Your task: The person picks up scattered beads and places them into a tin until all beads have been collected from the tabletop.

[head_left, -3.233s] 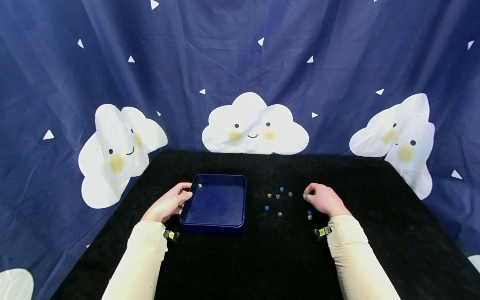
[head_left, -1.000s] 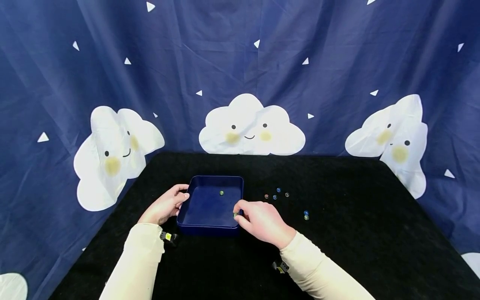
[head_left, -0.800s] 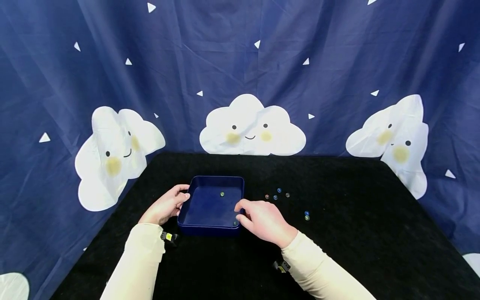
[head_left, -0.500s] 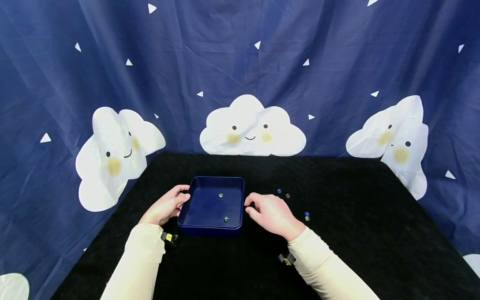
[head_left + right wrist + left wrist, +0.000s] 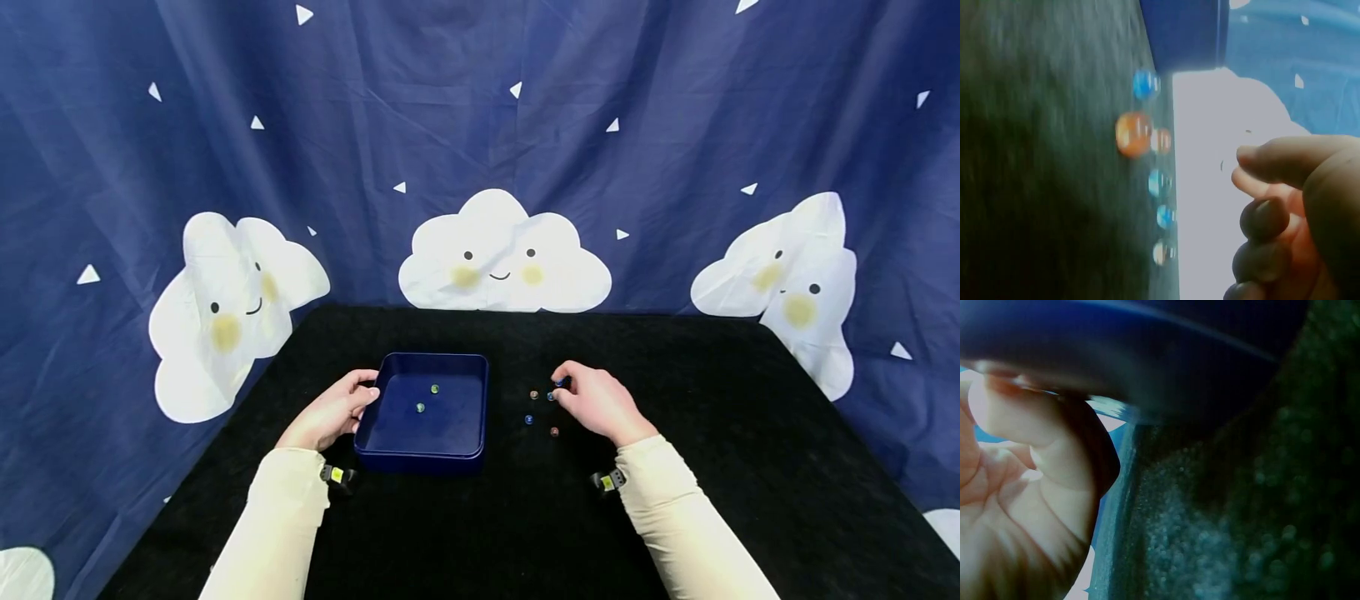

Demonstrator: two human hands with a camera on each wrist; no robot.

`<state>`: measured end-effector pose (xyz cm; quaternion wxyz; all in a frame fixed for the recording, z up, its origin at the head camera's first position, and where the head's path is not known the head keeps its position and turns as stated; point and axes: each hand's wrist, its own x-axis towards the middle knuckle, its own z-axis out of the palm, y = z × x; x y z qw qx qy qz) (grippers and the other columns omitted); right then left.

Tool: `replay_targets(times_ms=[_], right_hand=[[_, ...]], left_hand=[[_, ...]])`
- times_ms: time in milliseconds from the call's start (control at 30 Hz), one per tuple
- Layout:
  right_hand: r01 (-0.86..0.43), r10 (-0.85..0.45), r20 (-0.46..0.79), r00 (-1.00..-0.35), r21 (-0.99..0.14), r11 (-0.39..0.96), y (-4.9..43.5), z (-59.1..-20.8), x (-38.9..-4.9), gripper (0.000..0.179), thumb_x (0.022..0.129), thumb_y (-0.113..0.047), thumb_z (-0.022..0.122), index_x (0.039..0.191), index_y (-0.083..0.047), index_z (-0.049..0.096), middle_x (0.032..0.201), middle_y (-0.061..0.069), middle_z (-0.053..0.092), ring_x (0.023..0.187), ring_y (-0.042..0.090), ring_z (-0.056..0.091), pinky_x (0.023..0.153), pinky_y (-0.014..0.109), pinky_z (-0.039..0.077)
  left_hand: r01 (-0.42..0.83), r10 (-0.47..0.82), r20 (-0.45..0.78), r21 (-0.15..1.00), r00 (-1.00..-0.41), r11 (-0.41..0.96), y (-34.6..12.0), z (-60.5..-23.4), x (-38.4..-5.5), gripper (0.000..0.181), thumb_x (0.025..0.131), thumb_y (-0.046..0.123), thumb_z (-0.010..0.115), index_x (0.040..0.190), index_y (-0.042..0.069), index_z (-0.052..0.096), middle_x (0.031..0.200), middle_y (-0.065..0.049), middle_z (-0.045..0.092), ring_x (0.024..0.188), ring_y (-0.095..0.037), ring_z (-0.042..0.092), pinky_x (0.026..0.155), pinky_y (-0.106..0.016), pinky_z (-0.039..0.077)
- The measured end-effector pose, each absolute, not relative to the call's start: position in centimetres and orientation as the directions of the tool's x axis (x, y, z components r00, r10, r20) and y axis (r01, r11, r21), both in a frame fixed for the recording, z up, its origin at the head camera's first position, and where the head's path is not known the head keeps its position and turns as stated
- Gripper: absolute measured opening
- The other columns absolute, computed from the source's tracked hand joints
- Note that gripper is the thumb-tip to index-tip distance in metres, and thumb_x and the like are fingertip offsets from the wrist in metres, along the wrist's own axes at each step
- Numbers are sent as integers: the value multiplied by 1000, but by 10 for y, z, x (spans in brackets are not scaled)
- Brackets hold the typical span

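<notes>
My left hand (image 5: 333, 410) grips the left wall of a blue box (image 5: 422, 463), thumb at the rim. In the left wrist view, the fingers (image 5: 1054, 444) curl against the box's outer side. Two green marbles (image 5: 435, 389) lie inside it. Over the loose marbles on the table is my right hand (image 5: 600, 402), thumb and index finger bent toward each other. The right wrist view shows nothing between those fingertips. Near them are blue marbles (image 5: 551, 397) and an orange marble (image 5: 534, 395); another blue marble (image 5: 528, 420) and orange marble (image 5: 554, 432) lie nearer to me.
Black cloth (image 5: 450, 533) covers the table. A dark blue curtain (image 5: 480, 108) with white clouds hangs behind it. In the right wrist view a clear marble (image 5: 1163, 252) ends the row; the right hand hides it in the head view.
My right hand carried a green marble from the table to the box and let it go, then moved back right over the loose marbles. Both green marbles rolled inside. The left hand stayed on the box.
</notes>
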<state>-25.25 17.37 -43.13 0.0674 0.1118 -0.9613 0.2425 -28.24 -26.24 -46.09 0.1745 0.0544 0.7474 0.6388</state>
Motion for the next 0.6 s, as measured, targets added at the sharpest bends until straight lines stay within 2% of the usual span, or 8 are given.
replay_targets(times_ms=[167, 400, 467, 600], right_hand=[[-159, -126, 106, -986, -417, 895, 194, -435, -258, 25, 89, -28, 70, 112, -19, 70, 76, -5, 61, 70, 20, 57, 64, 45, 48], [-147, -152, 21, -988, -402, 904, 207, -447, -263, 27, 90, -29, 71, 116, -19, 70, 102, 5, 70, 89, 26, 63, 77, 51, 50], [-151, -158, 18, -987, -405, 902, 207, -448, -263, 23, 90, -28, 71, 112, -20, 71, 101, 5, 70, 87, 25, 62, 76, 49, 50], [-174, -175, 33, -984, -397, 901, 204, -450, -262, 9, 87, -23, 73, 95, -24, 69, 90, 0, 67, 76, 21, 59, 68, 42, 49]], left_hand=[[-144, 305, -192, 974, -933, 174, -263, -462, -283, 47, 105, 13, 51, 147, 2, 33, 90, -5, 49, 64, -10, 48, 53, -25, 48], [-134, 318, -183, 977, -930, 169, -263, -466, -285, 47, 105, 14, 52, 146, 1, 33, 91, -5, 49, 65, -10, 49, 53, -26, 49], [-134, 314, -184, 976, -931, 174, -263, -466, -284, 47, 105, 14, 52, 146, 1, 33, 90, -5, 49, 65, -10, 48, 53, -26, 48], [-135, 311, -185, 975, -932, 175, -263, -464, -283, 47, 105, 14, 52, 146, 1, 33, 89, -4, 48, 65, -10, 48, 53, -26, 48]])
